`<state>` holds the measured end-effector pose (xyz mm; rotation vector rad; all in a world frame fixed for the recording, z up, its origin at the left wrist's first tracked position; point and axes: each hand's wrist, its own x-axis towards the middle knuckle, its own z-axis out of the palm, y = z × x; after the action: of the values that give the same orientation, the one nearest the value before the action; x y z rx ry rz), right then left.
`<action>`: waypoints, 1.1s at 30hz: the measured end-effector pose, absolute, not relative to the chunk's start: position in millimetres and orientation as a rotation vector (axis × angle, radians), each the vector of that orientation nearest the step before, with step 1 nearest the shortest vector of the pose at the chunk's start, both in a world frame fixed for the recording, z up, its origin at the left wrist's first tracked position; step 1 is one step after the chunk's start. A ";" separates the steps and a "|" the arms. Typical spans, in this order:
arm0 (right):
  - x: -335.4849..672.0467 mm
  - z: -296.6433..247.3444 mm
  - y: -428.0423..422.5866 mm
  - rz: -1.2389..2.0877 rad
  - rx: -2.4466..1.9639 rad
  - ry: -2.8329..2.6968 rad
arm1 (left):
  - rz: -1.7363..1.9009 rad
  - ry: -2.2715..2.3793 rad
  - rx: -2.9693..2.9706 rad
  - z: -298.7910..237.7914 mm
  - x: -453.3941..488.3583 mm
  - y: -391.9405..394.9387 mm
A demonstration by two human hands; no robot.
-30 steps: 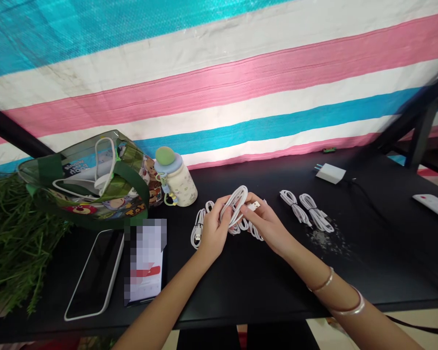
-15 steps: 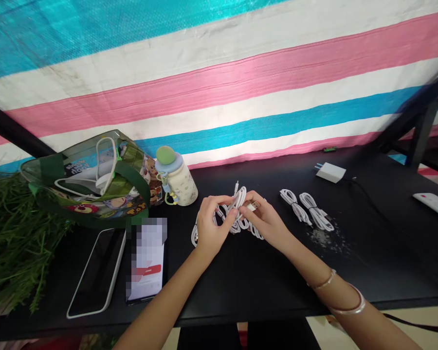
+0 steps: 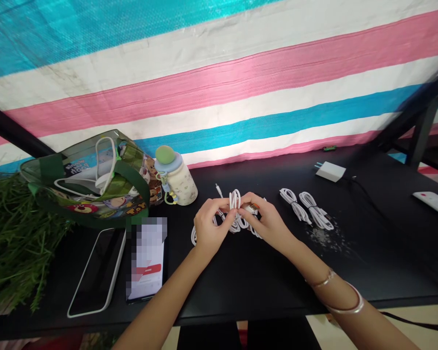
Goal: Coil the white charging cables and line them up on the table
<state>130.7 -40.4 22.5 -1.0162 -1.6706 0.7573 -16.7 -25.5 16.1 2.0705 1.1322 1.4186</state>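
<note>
Between my two hands is a coiled white charging cable (image 3: 235, 198), its loops bunched together above the black table. My left hand (image 3: 210, 221) pinches the coil from the left, thumb and fingers closed on it. From the right, my right hand (image 3: 264, 218) grips the same coil, with a white USB plug end by its fingers. The cable's small connector (image 3: 218, 188) sticks up behind my left fingers. More white cable coils lie on the table just under and behind my hands, partly hidden. Two tied white cables (image 3: 306, 209) rest side by side to the right.
At left stand a green clear tote bag (image 3: 95, 184), a cream bottle (image 3: 180, 184) and a leafy plant (image 3: 18, 243). Two phones, one white-edged (image 3: 98, 272) and one lit (image 3: 148, 267), lie in front. A white charger (image 3: 330, 171) and a white remote (image 3: 434, 204) are right.
The cable's small connector has swung left and now points up to the left. The coil in my hands has turned more upright, while both hands stay in nearly the same place.
</note>
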 end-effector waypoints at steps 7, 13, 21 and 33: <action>132.5 25.2 -41.2 0.731 -1.014 -1.688 | 1.433 1.128 1.877 17.7 -18.6 -22.3; 135.7 26.7 -40.8 0.706 -1.017 -1.692 | 1.444 1.103 1.703 18.5 -19.0 -20.8; 138.4 24.0 -40.7 0.714 -1.018 -1.678 | 1.457 1.020 1.466 20.9 -17.4 -20.8; 142.2 27.7 -39.5 0.692 -1.021 -1.393 | 1.476 1.036 1.410 22.0 -19.1 -18.5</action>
<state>142.2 -39.5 27.7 -1.0208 -1.3927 0.6917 -19.1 -18.5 22.0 1.4101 1.0361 1.4761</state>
